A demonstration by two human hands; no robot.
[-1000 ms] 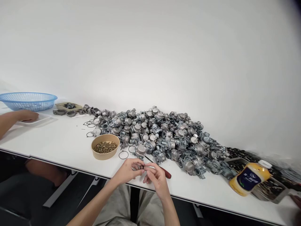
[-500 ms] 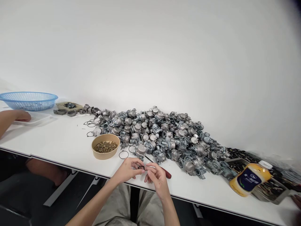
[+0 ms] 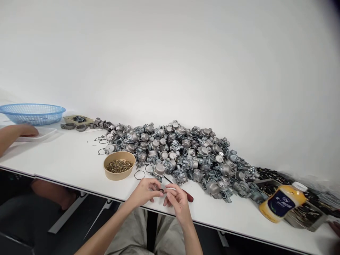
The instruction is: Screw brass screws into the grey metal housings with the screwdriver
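My left hand (image 3: 149, 190) pinches a small dark ring-like part (image 3: 162, 191) between thumb and fingers, just above the table's front edge. Close beside it, my right hand (image 3: 177, 199) has its fingers curled together, the tips near that part; whatever they hold is too small to make out. Partly behind my right hand lies a screwdriver with a red handle (image 3: 190, 198). A heap of metal carburetors (image 3: 183, 148) spreads behind both hands, one carburetor (image 3: 159, 170) lying just past my left fingers. Left of it is a thin black rubber ring (image 3: 139, 174).
An oval cardboard bowl (image 3: 106, 173) of brass-coloured small parts stands left of my hands. A yellow bottle (image 3: 283, 203) leans by a metal tray (image 3: 316, 226) at right. At far left, another person's hand (image 3: 28, 130) is over a white tray (image 3: 50, 134), near a blue basket (image 3: 34, 115).
My hands stay nearly in place, with the small dark part turned slightly in my left fingers. The other person's hand at far left has shifted a little to the right.
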